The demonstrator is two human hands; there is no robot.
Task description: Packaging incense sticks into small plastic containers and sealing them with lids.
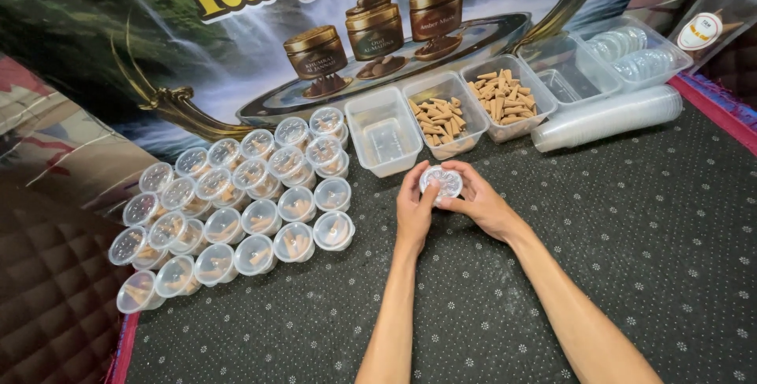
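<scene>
Dark dotted matting covers the work surface, with a waterfall poster behind. Both hands grasp one small lidded clear cup between them: left hand on its left side, right hand on its right (fingertips over the lid). Rows of filled cups lie at left; tubs of incense cones sit beyond.

The bench is covered by a dark mat with small pale dots. Landmark: the empty clear tub at the mat's far edge. Left of the tub, rows of small lidded clear cups lie packed together. Right of it stand two tubs of tan cones, then further clear tubs. A stack of clear cups lies on its side just before those.
</scene>
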